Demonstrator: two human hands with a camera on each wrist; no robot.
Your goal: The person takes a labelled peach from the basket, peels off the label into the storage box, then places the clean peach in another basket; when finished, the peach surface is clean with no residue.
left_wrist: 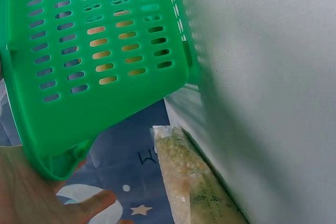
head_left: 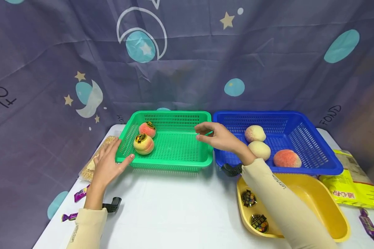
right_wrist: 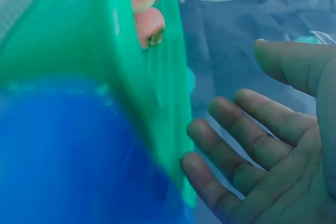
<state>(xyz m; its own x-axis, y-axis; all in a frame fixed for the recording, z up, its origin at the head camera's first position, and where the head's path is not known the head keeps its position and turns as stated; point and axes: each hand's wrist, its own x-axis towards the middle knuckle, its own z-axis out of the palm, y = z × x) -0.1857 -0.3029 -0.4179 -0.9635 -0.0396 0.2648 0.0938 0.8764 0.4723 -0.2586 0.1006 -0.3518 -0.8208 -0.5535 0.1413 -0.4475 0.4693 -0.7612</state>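
Observation:
My left hand (head_left: 108,166) is at the front left corner of a green basket (head_left: 171,165), its thumb reaching over the rim and its fingers extended along the outer side. In the left wrist view, the palm lies right at the basket's corner (left_wrist: 58,166). Two peaches (head_left: 144,144) with black and gold stickers lie at the left inside this basket. Over the basket's right end hovers my right hand (head_left: 219,136), thumb and fingers spread, holding nothing. A blue basket (head_left: 277,170) stands beside the green one, with two pale peaches (head_left: 259,150) and a redder peach (head_left: 287,158) in it.
In front of the blue basket stands a yellow basin (head_left: 327,207) with round black stickers (head_left: 258,223), partly under my right forearm. A yellow packet (head_left: 339,193) and a purple candy (head_left: 368,224) lie at the right; a clear grain bag (head_left: 88,172) and purple candies (head_left: 81,194) lie left.

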